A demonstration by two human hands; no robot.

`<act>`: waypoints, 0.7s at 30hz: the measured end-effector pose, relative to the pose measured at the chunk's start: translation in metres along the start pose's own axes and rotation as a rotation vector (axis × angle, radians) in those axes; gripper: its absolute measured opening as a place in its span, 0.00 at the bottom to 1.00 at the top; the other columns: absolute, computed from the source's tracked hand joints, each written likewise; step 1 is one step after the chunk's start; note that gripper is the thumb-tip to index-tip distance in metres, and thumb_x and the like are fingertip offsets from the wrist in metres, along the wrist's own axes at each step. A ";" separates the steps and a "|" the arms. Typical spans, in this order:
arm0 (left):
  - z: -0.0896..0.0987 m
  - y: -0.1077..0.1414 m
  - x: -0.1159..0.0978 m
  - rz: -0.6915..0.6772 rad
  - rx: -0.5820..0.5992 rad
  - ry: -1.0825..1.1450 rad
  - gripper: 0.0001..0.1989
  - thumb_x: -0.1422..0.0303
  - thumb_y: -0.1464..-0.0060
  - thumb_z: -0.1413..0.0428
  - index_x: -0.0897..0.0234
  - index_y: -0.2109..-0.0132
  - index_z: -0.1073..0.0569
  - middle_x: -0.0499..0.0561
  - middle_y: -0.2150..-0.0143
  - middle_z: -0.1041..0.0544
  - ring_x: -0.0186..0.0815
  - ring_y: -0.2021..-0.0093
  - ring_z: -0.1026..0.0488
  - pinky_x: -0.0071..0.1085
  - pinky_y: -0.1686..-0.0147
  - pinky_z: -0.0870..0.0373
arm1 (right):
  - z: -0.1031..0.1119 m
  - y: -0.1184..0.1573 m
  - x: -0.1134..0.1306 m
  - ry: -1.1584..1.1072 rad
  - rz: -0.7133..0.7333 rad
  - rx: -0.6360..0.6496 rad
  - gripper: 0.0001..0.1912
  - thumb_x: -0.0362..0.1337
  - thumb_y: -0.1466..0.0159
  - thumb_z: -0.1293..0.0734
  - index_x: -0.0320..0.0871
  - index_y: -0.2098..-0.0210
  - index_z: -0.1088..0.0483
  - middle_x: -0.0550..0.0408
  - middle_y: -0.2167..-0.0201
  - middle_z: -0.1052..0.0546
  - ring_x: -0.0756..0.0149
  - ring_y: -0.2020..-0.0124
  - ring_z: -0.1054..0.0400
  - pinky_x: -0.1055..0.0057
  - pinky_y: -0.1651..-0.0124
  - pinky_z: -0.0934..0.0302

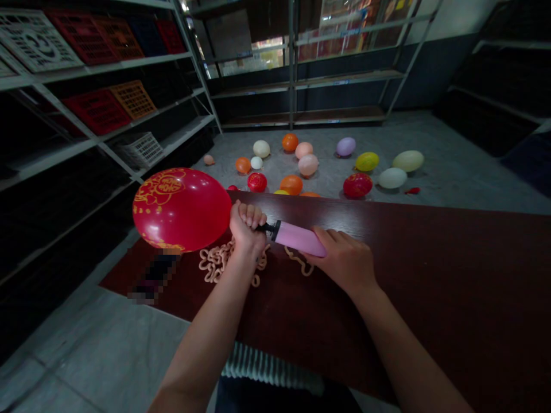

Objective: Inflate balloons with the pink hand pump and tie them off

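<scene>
A large red balloon [183, 209] with yellow printing, filled with air, extends left from my left hand [248, 228]. The fingers of that hand are wrapped round the balloon's neck and the black nozzle end of a pink hand pump [299, 238]; the neck itself is hidden in the fist. My right hand [344, 258] grips the pump's pink barrel at its other end. Below the left hand, a heap of uninflated long tan balloons [213, 263] lies on the dark brown table [430, 275]. Another limp tan strand [306, 268] lies under the pump.
On the floor beyond the table are several inflated balloons, among them an orange balloon [291, 184], a purple balloon [346, 147] and a yellow balloon [367, 161]. A pixelated dark object [155, 275] lies at the table's left edge. Shelves [189, 135] with plastic crates stand left.
</scene>
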State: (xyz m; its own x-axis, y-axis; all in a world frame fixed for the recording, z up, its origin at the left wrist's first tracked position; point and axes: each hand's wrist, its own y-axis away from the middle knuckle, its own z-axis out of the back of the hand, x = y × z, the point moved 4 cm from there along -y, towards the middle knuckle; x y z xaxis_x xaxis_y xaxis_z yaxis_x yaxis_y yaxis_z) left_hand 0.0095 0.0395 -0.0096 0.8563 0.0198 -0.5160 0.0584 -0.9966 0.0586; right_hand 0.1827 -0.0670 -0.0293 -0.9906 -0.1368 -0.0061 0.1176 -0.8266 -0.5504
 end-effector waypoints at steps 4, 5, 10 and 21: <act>0.006 -0.007 -0.010 -0.017 -0.069 0.006 0.23 0.73 0.36 0.59 0.63 0.79 0.58 0.41 0.87 0.56 0.24 0.88 0.56 0.25 0.85 0.55 | -0.001 -0.003 -0.002 0.040 0.012 -0.027 0.25 0.56 0.37 0.36 0.45 0.51 0.28 0.52 0.66 0.21 0.61 0.67 0.30 0.68 0.67 0.50; 0.007 -0.009 -0.014 -0.026 -0.085 0.011 0.23 0.73 0.36 0.59 0.63 0.79 0.58 0.41 0.87 0.56 0.24 0.88 0.56 0.25 0.84 0.54 | -0.002 -0.003 -0.004 0.054 0.019 -0.030 0.25 0.56 0.37 0.36 0.45 0.51 0.28 0.52 0.66 0.21 0.61 0.67 0.30 0.67 0.67 0.50; 0.020 -0.019 -0.036 -0.071 -0.142 0.064 0.22 0.74 0.38 0.59 0.63 0.79 0.58 0.41 0.87 0.55 0.24 0.89 0.55 0.25 0.84 0.54 | -0.006 0.000 -0.015 0.106 0.040 -0.006 0.26 0.55 0.38 0.35 0.45 0.49 0.29 0.52 0.62 0.21 0.61 0.64 0.31 0.67 0.65 0.49; 0.039 -0.031 -0.071 -0.187 -0.182 0.139 0.20 0.75 0.39 0.59 0.63 0.79 0.57 0.40 0.87 0.54 0.24 0.89 0.54 0.24 0.84 0.55 | -0.011 0.006 -0.035 0.161 -0.013 0.031 0.26 0.54 0.36 0.37 0.46 0.45 0.30 0.51 0.59 0.22 0.59 0.59 0.32 0.68 0.64 0.48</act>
State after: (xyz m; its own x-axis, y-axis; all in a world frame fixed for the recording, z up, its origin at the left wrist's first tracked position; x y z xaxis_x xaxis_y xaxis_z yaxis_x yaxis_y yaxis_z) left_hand -0.0735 0.0662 -0.0083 0.8833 0.2255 -0.4111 0.3023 -0.9441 0.1317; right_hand 0.2176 -0.0607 -0.0413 -0.9901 -0.0390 -0.1349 0.1048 -0.8447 -0.5249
